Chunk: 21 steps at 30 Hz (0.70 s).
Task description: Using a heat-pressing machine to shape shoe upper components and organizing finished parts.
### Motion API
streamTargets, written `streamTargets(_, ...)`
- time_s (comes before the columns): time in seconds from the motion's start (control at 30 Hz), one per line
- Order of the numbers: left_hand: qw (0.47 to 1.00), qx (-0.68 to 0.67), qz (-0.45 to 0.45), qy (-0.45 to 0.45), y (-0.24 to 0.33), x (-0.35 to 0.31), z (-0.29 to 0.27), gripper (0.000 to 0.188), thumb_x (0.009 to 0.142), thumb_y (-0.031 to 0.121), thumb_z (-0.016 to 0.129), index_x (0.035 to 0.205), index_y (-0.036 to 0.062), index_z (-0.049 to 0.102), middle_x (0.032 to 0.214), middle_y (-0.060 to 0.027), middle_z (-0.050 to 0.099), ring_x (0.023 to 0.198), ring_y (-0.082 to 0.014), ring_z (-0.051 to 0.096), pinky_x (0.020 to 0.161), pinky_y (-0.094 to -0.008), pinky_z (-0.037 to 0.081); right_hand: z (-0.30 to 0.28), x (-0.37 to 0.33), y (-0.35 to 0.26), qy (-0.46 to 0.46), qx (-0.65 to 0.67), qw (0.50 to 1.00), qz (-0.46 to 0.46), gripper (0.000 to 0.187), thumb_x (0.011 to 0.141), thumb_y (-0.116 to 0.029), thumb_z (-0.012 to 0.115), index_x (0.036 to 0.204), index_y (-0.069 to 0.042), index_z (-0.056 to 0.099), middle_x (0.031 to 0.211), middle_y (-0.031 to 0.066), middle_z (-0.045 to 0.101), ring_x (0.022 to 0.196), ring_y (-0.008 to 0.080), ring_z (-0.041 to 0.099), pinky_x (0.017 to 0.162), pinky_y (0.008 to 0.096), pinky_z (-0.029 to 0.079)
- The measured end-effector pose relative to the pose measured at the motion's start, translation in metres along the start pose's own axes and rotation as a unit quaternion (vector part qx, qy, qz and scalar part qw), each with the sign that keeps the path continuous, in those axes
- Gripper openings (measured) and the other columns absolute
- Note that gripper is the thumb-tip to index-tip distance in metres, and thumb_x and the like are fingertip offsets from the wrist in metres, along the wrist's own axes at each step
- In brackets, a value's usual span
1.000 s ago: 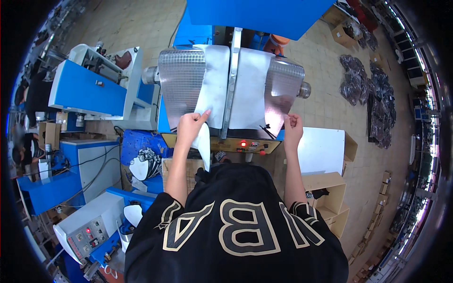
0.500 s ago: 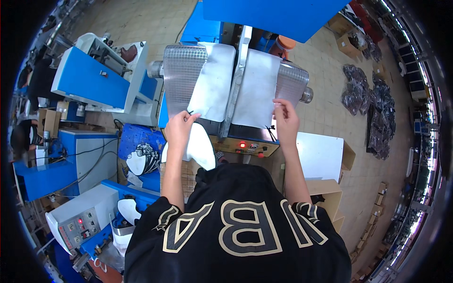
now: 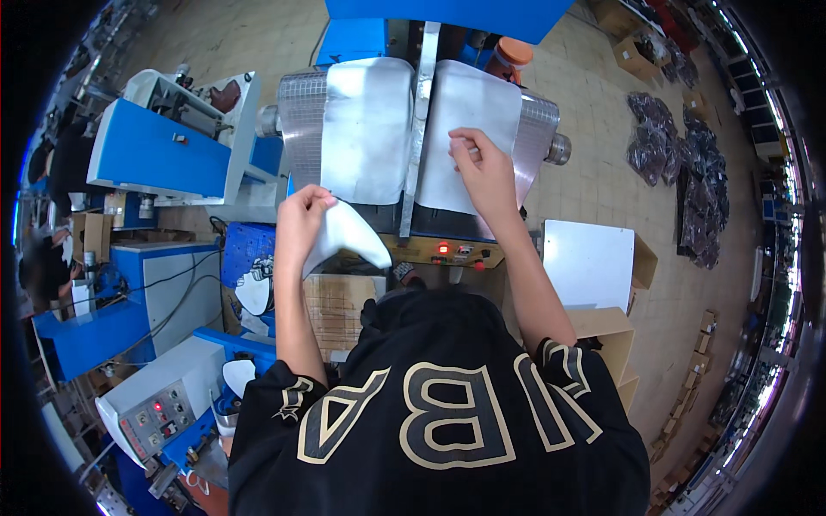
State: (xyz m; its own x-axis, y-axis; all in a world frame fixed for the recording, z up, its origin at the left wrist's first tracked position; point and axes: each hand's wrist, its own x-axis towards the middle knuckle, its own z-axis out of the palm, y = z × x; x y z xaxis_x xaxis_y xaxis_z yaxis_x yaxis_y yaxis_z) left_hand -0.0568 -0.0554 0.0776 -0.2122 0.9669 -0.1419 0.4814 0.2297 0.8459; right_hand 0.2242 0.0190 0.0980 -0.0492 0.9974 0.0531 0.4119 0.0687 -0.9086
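My left hand point(image 3: 301, 225) is closed, its fingertips pinching the top corner of a curved white cut piece point(image 3: 354, 239). The piece hangs just in front of the machine with two rounded metal-mesh blocks. One white sheet point(image 3: 368, 138) lies over the left mesh block point(image 3: 303, 120), another white sheet point(image 3: 473, 99) over the right mesh block point(image 3: 538, 129). An upright metal bar point(image 3: 420, 112) stands between them. My right hand point(image 3: 486, 176) is over the right sheet, thumb and fingers bent together; whatever they may hold is hidden.
Red-lit controls point(image 3: 443, 248) sit on the machine's front panel. A white board point(image 3: 588, 264) and cardboard boxes point(image 3: 607, 331) are on my right. A blue-and-white machine point(image 3: 163, 155) stands at left, near stacked white pieces point(image 3: 254, 292). Dark plastic-wrapped bundles point(image 3: 654, 146) lie on the floor.
My right hand has moved up and left over the right sheet. The left sheet, skewed before, now lies straighter and covers more mesh. My left hand moved slightly left with the white piece.
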Motion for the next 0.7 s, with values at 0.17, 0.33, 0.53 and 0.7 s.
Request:
streamTargets(0.17,0.978,0.120,0.146,0.084,0.021,0.032,0.008,0.015,0.090,0.016,0.060,0.094,0.0020,0.063,0.071,-0.0157,0.060,0.063,-0.0229,0.058,0.064,-0.0315,0.046,0.013,0.023,-0.002,0.028,0.020,0.998,-0.044,0.031,0.091,-0.020,0.061,0.114,0.000,0.062,0.095,0.0153,0.070,0.084,0.0206,0.069,0.075,0.0294,0.053)
streamTargets(0.33,0.954,0.222,0.181,0.085,0.073,0.068,0.036,0.026,0.092,0.033,0.058,0.093,0.0092,0.068,0.062,-0.0162,0.062,0.064,-0.0367,0.063,0.057,-0.0421,0.048,0.026,0.041,-0.004,0.040,0.031,0.998,-0.043,0.036,0.092,-0.020,0.061,0.120,0.002,0.059,0.104,0.0174,0.069,0.093,0.0212,0.069,0.083,0.0296,0.053)
streamTargets(0.53,0.932,0.208,0.286,0.079,0.107,0.109,0.054,0.033,0.087,0.044,0.062,0.093,0.0126,0.071,0.058,-0.0131,0.062,0.060,-0.0332,0.065,0.054,-0.0412,0.049,0.039,0.060,-0.007,0.114,0.059,0.992,0.010,0.038,0.088,-0.026,0.063,0.115,0.001,0.061,0.090,0.0183,0.071,0.081,0.0289,0.070,0.075,0.0342,0.053)
streamTargets(0.7,0.929,0.184,0.303,0.106,0.113,0.127,0.063,0.032,0.084,0.041,0.062,0.096,0.0131,0.072,0.065,-0.0125,0.066,0.064,-0.0327,0.066,0.057,-0.0400,0.050,0.038,0.082,-0.010,0.137,0.034,0.990,0.026,0.030,0.086,-0.029,0.064,0.095,0.000,0.067,0.076,0.0178,0.069,0.073,0.0315,0.068,0.069,0.0380,0.052)
